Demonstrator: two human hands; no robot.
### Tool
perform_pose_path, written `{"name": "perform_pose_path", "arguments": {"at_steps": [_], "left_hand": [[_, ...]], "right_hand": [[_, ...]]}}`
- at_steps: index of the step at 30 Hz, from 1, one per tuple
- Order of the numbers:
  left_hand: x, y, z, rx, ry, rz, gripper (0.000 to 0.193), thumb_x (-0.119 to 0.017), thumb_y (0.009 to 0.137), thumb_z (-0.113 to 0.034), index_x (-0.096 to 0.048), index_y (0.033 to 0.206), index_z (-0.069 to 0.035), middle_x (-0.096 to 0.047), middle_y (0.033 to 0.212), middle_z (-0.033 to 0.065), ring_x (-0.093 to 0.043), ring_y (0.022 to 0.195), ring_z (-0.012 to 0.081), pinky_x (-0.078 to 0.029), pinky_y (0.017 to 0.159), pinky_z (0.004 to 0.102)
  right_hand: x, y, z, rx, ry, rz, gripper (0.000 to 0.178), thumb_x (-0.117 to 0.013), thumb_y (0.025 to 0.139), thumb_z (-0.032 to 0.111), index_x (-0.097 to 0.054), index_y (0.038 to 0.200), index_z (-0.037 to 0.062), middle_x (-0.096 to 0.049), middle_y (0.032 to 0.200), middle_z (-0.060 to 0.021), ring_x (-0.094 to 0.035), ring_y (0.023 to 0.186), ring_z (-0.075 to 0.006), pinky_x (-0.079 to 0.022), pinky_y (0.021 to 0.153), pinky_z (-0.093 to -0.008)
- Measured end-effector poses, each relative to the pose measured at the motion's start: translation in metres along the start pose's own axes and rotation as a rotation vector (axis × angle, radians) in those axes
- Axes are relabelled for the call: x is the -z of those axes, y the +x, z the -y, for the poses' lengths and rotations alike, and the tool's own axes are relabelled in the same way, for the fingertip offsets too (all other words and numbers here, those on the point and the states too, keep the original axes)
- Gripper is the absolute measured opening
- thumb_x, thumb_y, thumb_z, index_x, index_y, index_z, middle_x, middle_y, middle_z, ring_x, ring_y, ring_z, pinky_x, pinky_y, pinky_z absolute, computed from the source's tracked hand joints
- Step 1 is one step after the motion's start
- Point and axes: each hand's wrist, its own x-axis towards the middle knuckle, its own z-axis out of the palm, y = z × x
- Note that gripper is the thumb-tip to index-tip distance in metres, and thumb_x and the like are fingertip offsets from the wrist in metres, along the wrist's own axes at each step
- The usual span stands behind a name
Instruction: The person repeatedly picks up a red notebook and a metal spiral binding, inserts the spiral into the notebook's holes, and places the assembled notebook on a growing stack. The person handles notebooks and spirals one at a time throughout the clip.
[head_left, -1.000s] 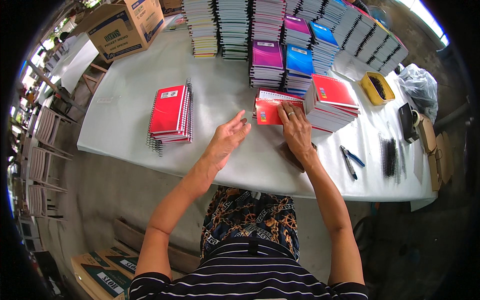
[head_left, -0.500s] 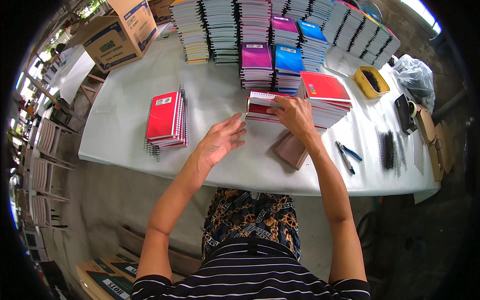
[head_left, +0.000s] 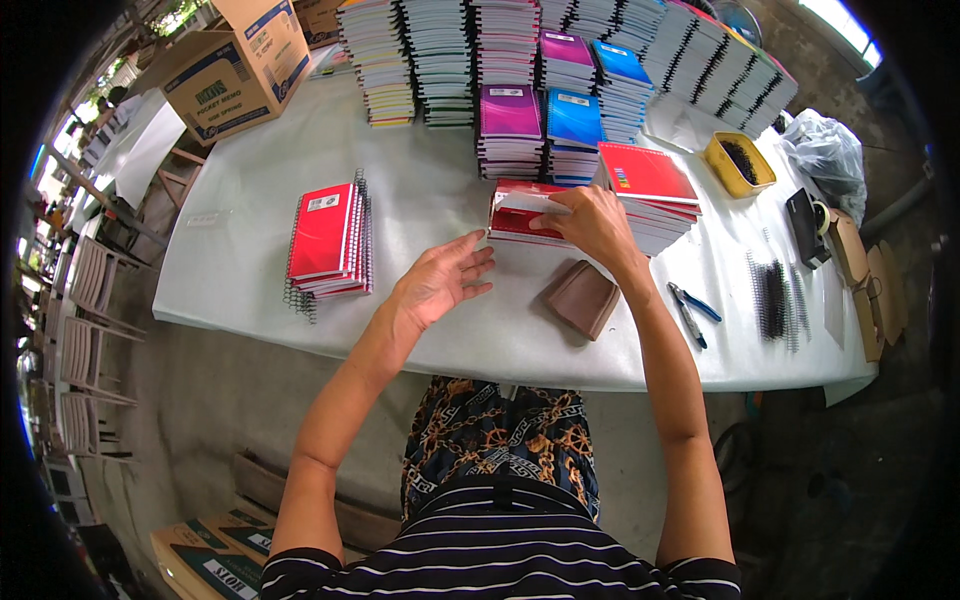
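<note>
A small pile of red notebooks (head_left: 522, 212) lies on the white surface (head_left: 440, 200), just in front of the purple stack (head_left: 510, 130) and beside a taller red stack (head_left: 648, 190). The right hand (head_left: 590, 222) rests on top of this pile, arm stretched forward from the lower edge with the wrist bent a little inward; its fingers (head_left: 552, 210) are curled narrowly and press a pale strip on the top cover, thumb beneath the edge, so the hand grips the top notebook. The left hand (head_left: 440, 282) hovers just left of and below the pile, palm turned up and toward it, forearm angled in from the lower left; its fingers (head_left: 470, 262) are spread wide and straight, holding nothing, the tips near the pile's front edge but apart from it. A brown wallet-like pad (head_left: 582, 298) lies near the right wrist. Farther left sits another stack of red spiral notebooks (head_left: 328, 242). Blue-handled pliers (head_left: 690, 310) and black spiral coils (head_left: 772, 300) lie to the right.
</note>
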Motion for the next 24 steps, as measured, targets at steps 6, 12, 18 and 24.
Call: {"name": "perform_pose_path", "arguments": {"at_steps": [6,12,18,24], "left_hand": [[-0.007,-0.009,-0.015,0.088,-0.175,0.163,0.065,-0.066,0.093,-0.033,-0.039,0.143,-0.001,-0.055,0.134,0.017,-0.056,0.122,0.0302,-0.045,0.105,0.0484],[-0.015,-0.043,0.004,-0.327,0.246,0.163,0.055,-0.06,0.097,-0.017,-0.04,0.145,0.0,-0.051,0.142,0.0134,-0.053,0.127,0.0236,-0.044,0.108,0.0387],[-0.004,-0.042,0.038,-0.376,0.479,0.313,0.074,-0.07,0.086,-0.003,-0.033,0.151,-0.01,-0.05,0.143,0.0192,-0.044,0.136,0.0298,-0.031,0.117,0.0433],[-0.015,-0.044,0.058,-0.581,0.555,0.096,0.102,-0.075,0.084,-0.011,-0.005,0.157,-0.013,-0.041,0.15,0.0208,-0.039,0.14,0.0287,-0.03,0.114,0.0384]], "right_hand": [[-0.027,-0.05,0.019,0.53,-0.306,-0.263,0.049,-0.075,0.077,0.024,-0.066,0.122,0.0095,-0.069,0.111,-0.0165,-0.067,0.102,-0.0302,-0.053,0.09,-0.0391],[0.008,-0.102,0.043,0.328,0.021,-0.204,0.08,-0.082,0.065,0.042,-0.054,0.129,0.003,-0.053,0.135,-0.0202,-0.041,0.136,-0.0328,-0.038,0.109,-0.0464],[-0.053,-0.15,0.006,-0.169,0.971,0.091,0.047,-0.074,0.084,0.006,-0.049,0.124,0.0039,-0.058,0.117,-0.0081,-0.058,0.106,-0.0185,-0.047,0.093,-0.0344],[-0.065,-0.152,0.039,-0.227,1.22,-0.179,0.027,-0.06,0.091,-0.006,-0.047,0.113,0.0019,-0.057,0.11,-0.0074,-0.055,0.105,-0.015,-0.041,0.096,-0.0271]]}}
